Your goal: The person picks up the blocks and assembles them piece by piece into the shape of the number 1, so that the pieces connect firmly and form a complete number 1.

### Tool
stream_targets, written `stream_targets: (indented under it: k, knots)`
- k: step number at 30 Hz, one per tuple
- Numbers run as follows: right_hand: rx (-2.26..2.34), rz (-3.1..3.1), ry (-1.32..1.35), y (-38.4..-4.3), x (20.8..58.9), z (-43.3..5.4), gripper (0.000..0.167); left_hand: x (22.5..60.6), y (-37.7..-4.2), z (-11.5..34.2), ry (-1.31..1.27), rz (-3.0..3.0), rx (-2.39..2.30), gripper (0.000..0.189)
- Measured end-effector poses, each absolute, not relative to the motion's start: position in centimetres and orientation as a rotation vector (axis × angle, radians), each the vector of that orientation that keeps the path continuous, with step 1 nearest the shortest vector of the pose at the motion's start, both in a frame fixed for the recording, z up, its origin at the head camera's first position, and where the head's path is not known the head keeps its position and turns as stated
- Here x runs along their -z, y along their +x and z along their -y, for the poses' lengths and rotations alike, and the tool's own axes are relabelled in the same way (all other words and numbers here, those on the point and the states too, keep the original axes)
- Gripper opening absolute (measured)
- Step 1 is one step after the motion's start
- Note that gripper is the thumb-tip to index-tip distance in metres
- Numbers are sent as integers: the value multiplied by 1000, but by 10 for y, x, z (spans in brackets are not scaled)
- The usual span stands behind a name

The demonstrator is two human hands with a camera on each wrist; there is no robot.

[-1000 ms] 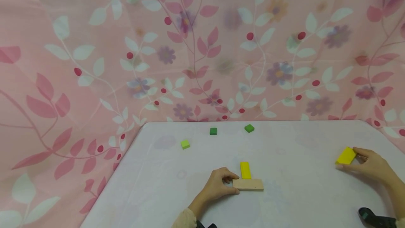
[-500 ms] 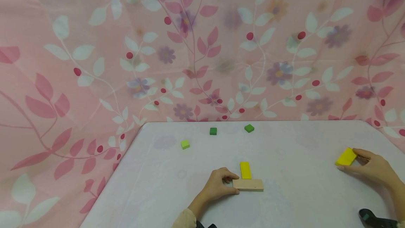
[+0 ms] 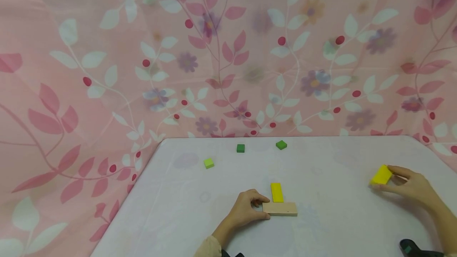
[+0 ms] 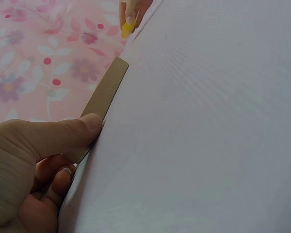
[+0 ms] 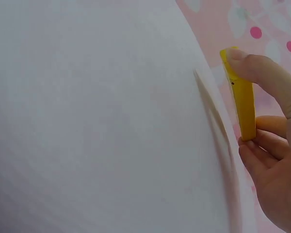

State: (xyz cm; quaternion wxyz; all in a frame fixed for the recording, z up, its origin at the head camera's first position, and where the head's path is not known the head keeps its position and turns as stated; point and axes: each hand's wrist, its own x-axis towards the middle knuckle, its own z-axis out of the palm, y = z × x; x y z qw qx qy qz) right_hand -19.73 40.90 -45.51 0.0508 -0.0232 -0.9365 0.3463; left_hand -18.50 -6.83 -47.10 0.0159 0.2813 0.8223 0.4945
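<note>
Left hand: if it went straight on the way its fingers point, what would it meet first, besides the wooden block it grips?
Probably the yellow block just right of the left hand, beyond the wooden block in the head view; depth there is unclear.

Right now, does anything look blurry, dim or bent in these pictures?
Head view: soft light, a faint shadow on the table below the right hand; left wrist view: dimmer, with fine ripple lines across the table and the distant yellow block soft; right wrist view: table edge looks bowed, lower left dark.
</note>
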Motion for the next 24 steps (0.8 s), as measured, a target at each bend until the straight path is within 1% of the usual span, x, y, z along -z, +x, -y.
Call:
stream_targets:
  k: [8,15,24]
  knots:
    - [-1147,2739,106,-196,450,-396,74,470,-185,68,867,-2553,-1539,34]
    - [-1136,2784,141,-193,441,-379,75,470,-185,68,871,-2549,-1537,34]
    - [-1162,2728,296,-193,433,-356,70,470,-185,68,877,-2561,-1529,35]
